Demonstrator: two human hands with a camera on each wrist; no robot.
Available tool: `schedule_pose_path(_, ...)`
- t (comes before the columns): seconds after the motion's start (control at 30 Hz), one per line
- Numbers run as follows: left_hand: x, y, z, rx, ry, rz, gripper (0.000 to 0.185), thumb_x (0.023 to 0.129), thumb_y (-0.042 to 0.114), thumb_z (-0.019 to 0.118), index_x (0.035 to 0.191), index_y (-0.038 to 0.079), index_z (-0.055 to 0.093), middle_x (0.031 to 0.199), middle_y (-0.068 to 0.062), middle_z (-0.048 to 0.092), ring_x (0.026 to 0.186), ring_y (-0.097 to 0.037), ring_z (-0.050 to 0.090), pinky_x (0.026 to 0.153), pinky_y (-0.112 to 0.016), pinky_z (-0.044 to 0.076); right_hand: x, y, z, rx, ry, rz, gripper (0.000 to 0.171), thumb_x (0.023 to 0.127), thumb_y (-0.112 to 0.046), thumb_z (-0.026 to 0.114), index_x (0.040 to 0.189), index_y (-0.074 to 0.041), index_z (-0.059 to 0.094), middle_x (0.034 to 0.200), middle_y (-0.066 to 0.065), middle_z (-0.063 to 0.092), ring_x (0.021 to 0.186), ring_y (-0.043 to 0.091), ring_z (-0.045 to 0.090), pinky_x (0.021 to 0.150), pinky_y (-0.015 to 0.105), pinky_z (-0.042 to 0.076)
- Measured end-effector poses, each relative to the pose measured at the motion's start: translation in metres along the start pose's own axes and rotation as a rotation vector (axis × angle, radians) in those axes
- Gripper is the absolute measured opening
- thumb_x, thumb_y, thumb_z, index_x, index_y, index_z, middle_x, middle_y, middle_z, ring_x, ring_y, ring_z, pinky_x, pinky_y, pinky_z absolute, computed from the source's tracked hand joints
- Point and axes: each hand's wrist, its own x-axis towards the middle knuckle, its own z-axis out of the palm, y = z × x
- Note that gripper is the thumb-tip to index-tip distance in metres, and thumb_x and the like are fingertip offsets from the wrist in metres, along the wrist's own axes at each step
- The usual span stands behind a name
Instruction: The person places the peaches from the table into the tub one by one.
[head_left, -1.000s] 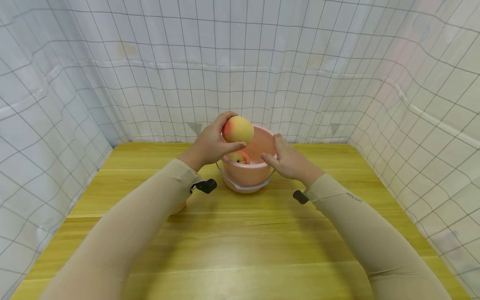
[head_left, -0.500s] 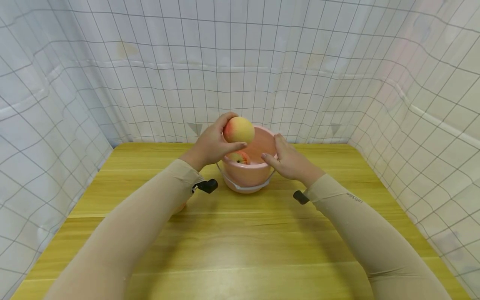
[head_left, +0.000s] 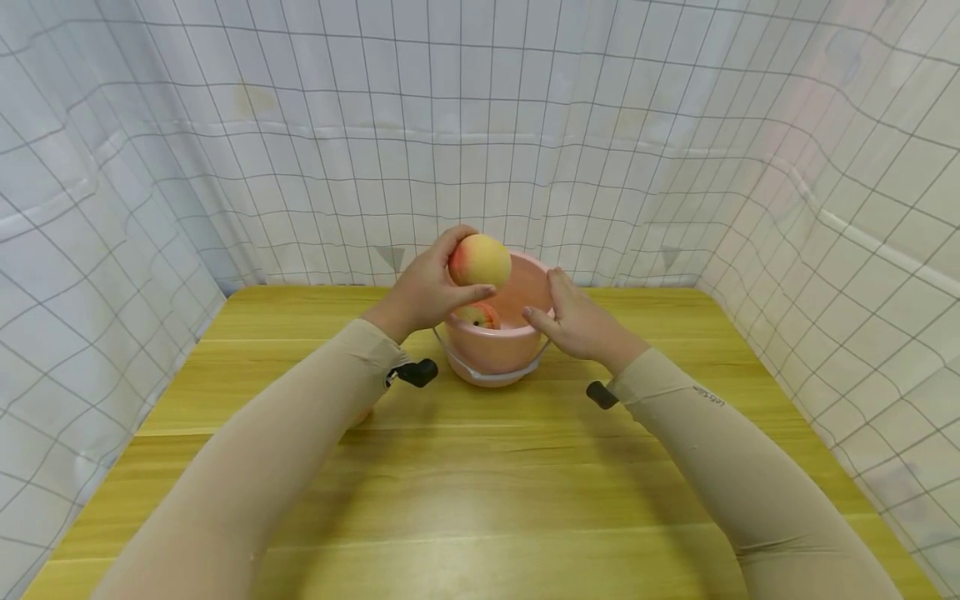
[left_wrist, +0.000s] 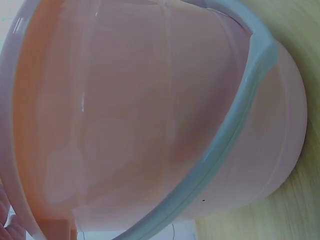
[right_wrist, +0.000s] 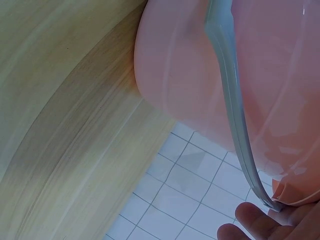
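Note:
My left hand [head_left: 426,285] grips a yellow peach [head_left: 486,261] with a red blush, thumb below it and fingers over its far side. It is held above the left part of a pink bucket [head_left: 487,352]. My right hand [head_left: 583,321] holds the bucket's right rim, with the thumb at the inner edge. In the right wrist view, fingertips [right_wrist: 250,218] show beside the end of the grey handle [right_wrist: 235,110]. A red-and-yellow apple [head_left: 480,315] lies inside the bucket. The left wrist view is mostly filled by the bucket wall [left_wrist: 125,115]; only a bit of hand shows.
Another orange-toned round item [head_left: 363,417] is on the wooden table [head_left: 465,492], mostly hidden behind my left forearm. The bucket's handle hangs down across its front. White grid-patterned curtains [head_left: 495,125] enclose the back and both sides.
My left hand and the peach have shifted very slightly to the right over the bucket. The right hand and the bucket look still.

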Motion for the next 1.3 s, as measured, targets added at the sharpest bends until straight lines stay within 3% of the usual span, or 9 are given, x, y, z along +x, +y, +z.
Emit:
schedule_pose_path(0.13, -0.0007, 0.0009, 0.0003, -0.007, -0.007, -0.002, 0.079, 0.089, 0.038, 0.085, 0.153, 0.024, 0.041, 0.139, -0.008, 0.059, 0.115, -0.028, 0.066, 0.099, -0.051, 0.057, -0.0005, -0.0008, 0.0003, 0.0, -0.01, 0.018, 0.087, 0.108, -0.052, 0.046, 0.165, 0.006, 0.012, 0.171, 0.028, 0.021, 0.156, 0.041, 0.031, 0.128, 0.056, 0.029)
schedule_pose_path(0.37, -0.0006, 0.0017, 0.0011, -0.019, -0.007, 0.011, 0.078, 0.09, 0.037, 0.085, 0.152, 0.023, 0.041, 0.139, -0.008, 0.059, 0.115, -0.028, 0.065, 0.1, -0.051, 0.057, 0.0001, -0.0002, 0.0004, -0.005, -0.005, 0.018, 0.09, 0.108, -0.056, 0.044, 0.164, 0.006, 0.014, 0.169, 0.028, 0.025, 0.155, 0.041, 0.034, 0.128, 0.056, 0.03)
schedule_pose_path(0.67, -0.0003, 0.0007, 0.0028, -0.007, -0.01, 0.004, 0.079, 0.089, 0.041, 0.085, 0.153, 0.024, 0.041, 0.14, -0.006, 0.059, 0.117, -0.027, 0.065, 0.1, -0.05, 0.057, -0.001, 0.0001, 0.0005, -0.011, -0.018, 0.031, 0.091, 0.108, -0.055, 0.044, 0.165, 0.007, 0.009, 0.173, 0.029, 0.014, 0.159, 0.043, 0.026, 0.13, 0.056, 0.025)
schedule_pose_path(0.77, -0.0004, 0.0015, 0.003, -0.007, -0.009, 0.004, 0.08, 0.089, 0.041, 0.085, 0.154, 0.024, 0.04, 0.14, -0.006, 0.059, 0.117, -0.027, 0.065, 0.1, -0.05, 0.057, -0.0002, 0.0003, 0.0007, -0.006, -0.008, 0.018, 0.089, 0.108, -0.055, 0.044, 0.165, 0.006, 0.012, 0.17, 0.028, 0.023, 0.154, 0.041, 0.035, 0.127, 0.056, 0.03)
schedule_pose_path(0.93, -0.0008, 0.0029, 0.0036, -0.01, -0.012, -0.005, 0.082, 0.09, 0.041, 0.084, 0.155, 0.023, 0.039, 0.142, -0.007, 0.058, 0.118, -0.027, 0.065, 0.102, -0.05, 0.056, -0.0002, 0.0008, 0.0007, -0.009, -0.01, 0.025, 0.092, 0.108, -0.057, 0.043, 0.166, 0.006, 0.009, 0.172, 0.028, 0.018, 0.157, 0.042, 0.029, 0.129, 0.056, 0.027)
schedule_pose_path(1.07, -0.0005, 0.003, 0.0045, -0.012, -0.011, -0.012, 0.084, 0.09, 0.04, 0.084, 0.157, 0.022, 0.037, 0.144, -0.007, 0.058, 0.12, -0.027, 0.064, 0.104, -0.051, 0.056, -0.0012, 0.0009, 0.0003, -0.023, -0.022, 0.046, 0.096, 0.107, -0.059, 0.042, 0.167, 0.005, 0.003, 0.174, 0.028, 0.007, 0.162, 0.042, 0.017, 0.131, 0.056, 0.02)
schedule_pose_path(1.3, 0.0003, 0.0022, 0.0059, -0.007, -0.009, 0.0, 0.085, 0.09, 0.041, 0.084, 0.158, 0.02, 0.037, 0.144, -0.007, 0.057, 0.12, -0.027, 0.065, 0.103, -0.051, 0.056, -0.0007, 0.0016, 0.001, -0.037, -0.008, 0.026, 0.093, 0.108, -0.055, 0.043, 0.166, 0.007, 0.006, 0.173, 0.031, 0.011, 0.16, 0.045, 0.02, 0.13, 0.057, 0.022)
